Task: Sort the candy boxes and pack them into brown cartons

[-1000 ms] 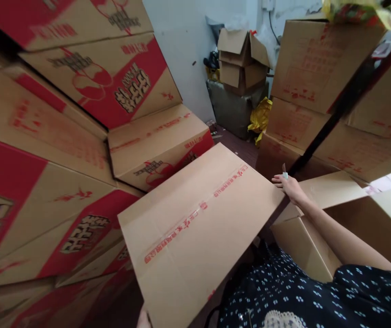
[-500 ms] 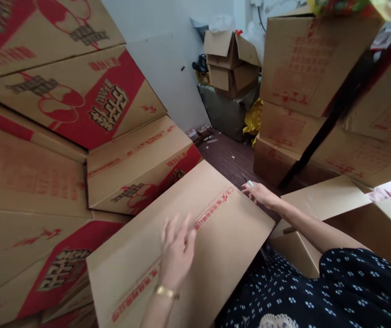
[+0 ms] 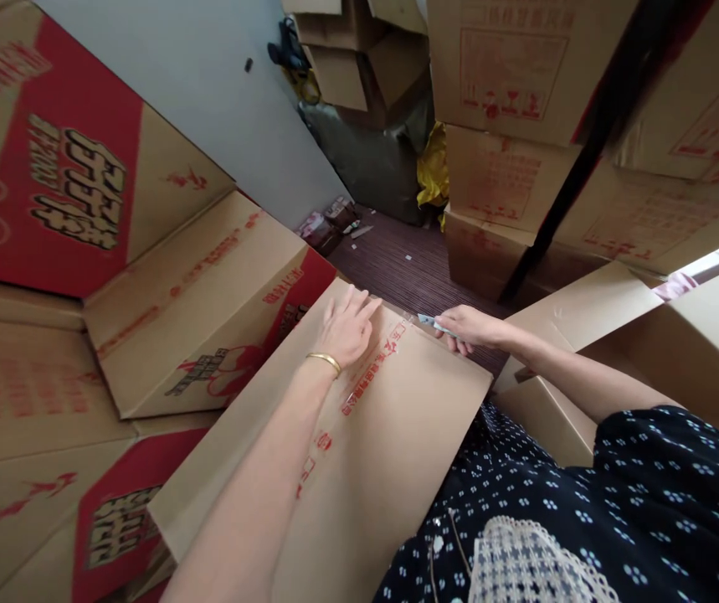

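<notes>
A closed cardboard box lies in front of me, with clear tape printed in red running along its top seam. My left hand rests on the top near the far edge, fingers spread, a gold bangle on the wrist. At the far right edge my right hand is closed around a light-blue utility knife. The knife's tip points left toward the taped end of the seam; whether it touches the tape I cannot tell.
Red-printed cartons are stacked on the left. More cartons stand at the back right. An open box sits by my right arm. Opened boxes rest on a grey bundle at the back, beside yellow plastic.
My left hand has moved forward along the box top to its far edge. The right hand has brought the knife up to the seam's end. The view has shifted.
</notes>
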`<state>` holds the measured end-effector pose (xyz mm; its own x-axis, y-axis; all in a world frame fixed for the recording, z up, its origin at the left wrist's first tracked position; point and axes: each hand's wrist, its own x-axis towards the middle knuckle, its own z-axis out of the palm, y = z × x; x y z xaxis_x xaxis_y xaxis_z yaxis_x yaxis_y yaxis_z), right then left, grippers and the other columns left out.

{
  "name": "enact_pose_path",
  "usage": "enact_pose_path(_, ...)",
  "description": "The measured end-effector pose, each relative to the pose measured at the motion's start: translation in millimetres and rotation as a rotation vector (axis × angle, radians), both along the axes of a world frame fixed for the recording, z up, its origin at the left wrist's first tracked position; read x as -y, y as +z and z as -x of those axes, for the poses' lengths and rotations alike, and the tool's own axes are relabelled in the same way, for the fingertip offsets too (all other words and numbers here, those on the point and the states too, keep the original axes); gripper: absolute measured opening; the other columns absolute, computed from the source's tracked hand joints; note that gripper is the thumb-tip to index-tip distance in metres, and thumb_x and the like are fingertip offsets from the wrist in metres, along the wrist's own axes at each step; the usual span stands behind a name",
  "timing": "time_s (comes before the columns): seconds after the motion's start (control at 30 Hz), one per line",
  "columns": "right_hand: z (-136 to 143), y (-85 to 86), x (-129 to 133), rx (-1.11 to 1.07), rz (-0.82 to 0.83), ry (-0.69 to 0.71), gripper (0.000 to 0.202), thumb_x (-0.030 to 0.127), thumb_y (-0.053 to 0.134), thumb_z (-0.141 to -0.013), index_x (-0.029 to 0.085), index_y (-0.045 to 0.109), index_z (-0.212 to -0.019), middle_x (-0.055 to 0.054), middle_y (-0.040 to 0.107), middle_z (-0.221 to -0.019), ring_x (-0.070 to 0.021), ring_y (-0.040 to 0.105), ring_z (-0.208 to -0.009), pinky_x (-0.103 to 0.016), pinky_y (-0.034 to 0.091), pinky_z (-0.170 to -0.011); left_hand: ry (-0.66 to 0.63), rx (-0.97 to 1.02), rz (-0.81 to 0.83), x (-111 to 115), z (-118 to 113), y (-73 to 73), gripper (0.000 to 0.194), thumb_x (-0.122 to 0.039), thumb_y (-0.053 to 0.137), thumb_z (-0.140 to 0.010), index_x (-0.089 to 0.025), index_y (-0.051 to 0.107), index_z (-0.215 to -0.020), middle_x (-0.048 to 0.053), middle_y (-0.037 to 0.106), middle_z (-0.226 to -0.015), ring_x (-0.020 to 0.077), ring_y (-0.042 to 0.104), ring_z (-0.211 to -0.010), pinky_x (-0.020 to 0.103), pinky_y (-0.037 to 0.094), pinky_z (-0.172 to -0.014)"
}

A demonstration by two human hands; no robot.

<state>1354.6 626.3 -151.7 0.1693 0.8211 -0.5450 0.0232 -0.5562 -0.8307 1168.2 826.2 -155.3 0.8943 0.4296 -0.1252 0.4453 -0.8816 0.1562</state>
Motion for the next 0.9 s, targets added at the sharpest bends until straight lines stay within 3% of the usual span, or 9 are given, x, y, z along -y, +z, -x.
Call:
enact_pose_path(0.13, 5.0, 12.3, -18.8, 0.134, 0.049, 0.080, 0.035, 0.024, 0.038, -0.108, 0.014, 0.055, -0.080, 0.005, 0.053, -0.048, -0.0057, 0.047, -0.033, -0.016, 0.037, -0.038, -0.088, -0.047, -0.032, -13.0, -5.6, 0.0, 0.055, -0.017, 0.039, -0.089, -0.019, 0.064, -0.139, 0.013, 0.056, -0.150, 0.0316, 0.035, -0.153, 0.061, 0.026, -0.127)
enact_pose_path(0.23, 5.2, 18.0, -27.9, 0.269, 0.055, 0.158, 0.038, 0.030, 0.036, -0.109, 0.012, 0.062, -0.087, 0.001, 0.059, -0.056, -0.0072, 0.050, -0.041, -0.019, 0.042, -0.046, -0.108, -0.092, -0.050, -14.2, -4.0, 0.2, 0.059, -0.017, 0.037, -0.090, -0.015, 0.057, -0.146, 0.013, 0.051, -0.156, 0.0285, 0.042, -0.149, 0.052, 0.032, -0.126)
enact_pose_path(0.37, 1.2, 14.9, -31.7, 0.502, 0.012, 0.237, 0.045, 0.033, 0.034, -0.110, 0.013, 0.072, -0.098, -0.008, 0.076, -0.099, -0.0138, 0.069, -0.086, -0.020, 0.048, -0.075, -0.154, -0.095, -0.105, -15.1, -3.2, 4.2, 0.057, -0.018, 0.038, -0.089, -0.015, 0.060, -0.142, 0.013, 0.056, -0.151, 0.0298, 0.045, -0.147, 0.054, 0.033, -0.126)
enact_pose_path(0.47, -3.3, 10.5, -29.4, 0.615, 0.021, 0.251, 0.039, 0.037, 0.040, -0.107, 0.017, 0.073, -0.109, -0.008, 0.073, -0.122, -0.0191, 0.067, -0.111, -0.021, 0.046, -0.081, -0.220, -0.081, -0.132, -19.2, -8.0, 8.7, 0.054, -0.016, 0.039, -0.087, -0.012, 0.067, -0.133, 0.014, 0.064, -0.140, 0.0314, 0.050, -0.142, 0.056, 0.033, -0.125)
enact_pose_path(0.57, -6.1, 11.7, -24.9, 0.592, -0.009, 0.240, 0.029, 0.035, 0.055, -0.101, 0.015, 0.068, -0.117, -0.007, 0.076, -0.105, -0.0151, 0.072, -0.086, -0.019, 0.045, -0.070, -0.270, -0.029, -0.143, -25.2, -15.6, 13.8, 0.048, -0.014, 0.041, -0.084, -0.013, 0.074, -0.119, 0.014, 0.073, -0.123, 0.0309, 0.060, -0.130, 0.056, 0.035, -0.123)
enact_pose_path(0.67, -5.5, 19.0, -24.9, 0.464, -0.048, 0.246, 0.021, 0.025, 0.056, -0.099, 0.013, 0.064, -0.113, -0.002, 0.074, -0.082, -0.0072, 0.064, -0.055, -0.016, 0.043, -0.060, -0.311, -0.012, -0.157, -31.6, -25.6, 19.4, 0.042, -0.017, 0.044, -0.083, -0.016, 0.080, -0.104, 0.013, 0.077, -0.106, 0.0292, 0.067, -0.108, 0.056, 0.039, -0.118)
enact_pose_path(0.8, -1.1, 28.5, -37.3, 0.551, 0.009, 0.339, 0.032, 0.029, 0.042, -0.106, 0.010, 0.067, -0.102, -0.006, 0.073, -0.080, -0.0065, 0.059, -0.049, -0.018, 0.043, -0.060, -0.367, -0.113, -0.186, -37.8, -40.4, 25.9, 0.040, -0.023, 0.043, -0.084, -0.018, 0.082, -0.092, 0.011, 0.078, -0.096, 0.0288, 0.063, -0.094, 0.049, 0.050, -0.096)
enact_pose_path(0.9, 2.3, 28.9, -49.5, 0.658, 0.020, 0.407, 0.039, 0.031, 0.038, -0.107, 0.009, 0.070, -0.103, -0.010, 0.075, -0.087, -0.0091, 0.062, -0.055, -0.020, 0.043, -0.063, -0.355, -0.159, -0.199, -39.0, -48.6, 29.0, 0.039, -0.025, 0.043, -0.083, -0.021, 0.082, -0.084, 0.010, 0.078, -0.093, 0.0277, 0.060, -0.093, 0.043, 0.047, -0.084)
